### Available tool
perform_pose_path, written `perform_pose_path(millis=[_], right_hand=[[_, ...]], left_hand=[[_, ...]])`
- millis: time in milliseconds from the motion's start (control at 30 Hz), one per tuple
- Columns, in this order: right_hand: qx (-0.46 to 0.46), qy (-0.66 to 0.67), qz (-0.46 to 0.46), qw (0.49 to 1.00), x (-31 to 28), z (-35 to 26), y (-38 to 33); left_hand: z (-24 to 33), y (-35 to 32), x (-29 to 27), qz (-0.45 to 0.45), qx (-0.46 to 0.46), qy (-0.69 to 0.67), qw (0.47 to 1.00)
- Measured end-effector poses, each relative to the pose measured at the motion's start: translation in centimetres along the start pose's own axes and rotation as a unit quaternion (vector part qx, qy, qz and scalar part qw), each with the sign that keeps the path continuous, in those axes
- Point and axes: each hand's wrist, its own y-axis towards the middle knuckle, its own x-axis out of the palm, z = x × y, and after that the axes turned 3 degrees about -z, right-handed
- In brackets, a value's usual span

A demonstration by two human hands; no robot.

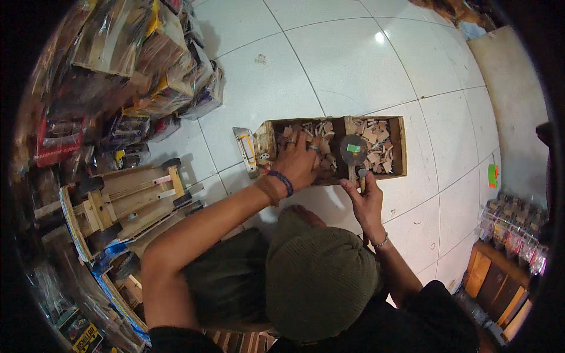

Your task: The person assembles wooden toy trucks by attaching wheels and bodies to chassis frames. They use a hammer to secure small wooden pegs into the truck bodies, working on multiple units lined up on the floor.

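"Head view: where do the chips [376,144] lie?"

"Loose in both halves of an open wooden box [403,144], which sits on the tiled floor [353,65]. A dark disc [349,157] with a green patch [354,148] is over the middle, by the divider [348,125]."

"And the hands?"

"The left hand [299,166] reaches into the left half, fingers a little spread and bent down among the chips; I cannot tell if they grip one. The right hand [366,203] is at the near edge, thumb and forefinger part way apart about a small yellowish thing [362,183]; whether it is gripped, I can't tell."

"How should a chip handle?"

"Light and stiff, I'd judge: they look like dry wood or board, so hardly slippery, though a thin one may snap if bent. Pinch one by opposite edges."

"And the box?"

"Likely heavier, and rigid. Hold it by both end walls, one hand to each, level so nothing spills."
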Motion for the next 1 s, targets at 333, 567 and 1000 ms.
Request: perform_pose_path(millis=[333,567,1000], right_hand=[[0.065,-0.056,-0.005,0.996,0.1,-0.7,0.0],[0.000,0.008,0.007,1.000,0.4,0.1,-0.1],[0.000,0.001,-0.009,1.000,0.2,0.7,0.0]], left_hand=[[-0.8,-3.0,0.4,0.086,0.155,0.027,0.984],[-3.0,-1.1,-3.9,0.026,0.050,-0.221,0.974],[-4.9,0.1,-4.9,-0.014,-0.040,-0.471,0.881]])
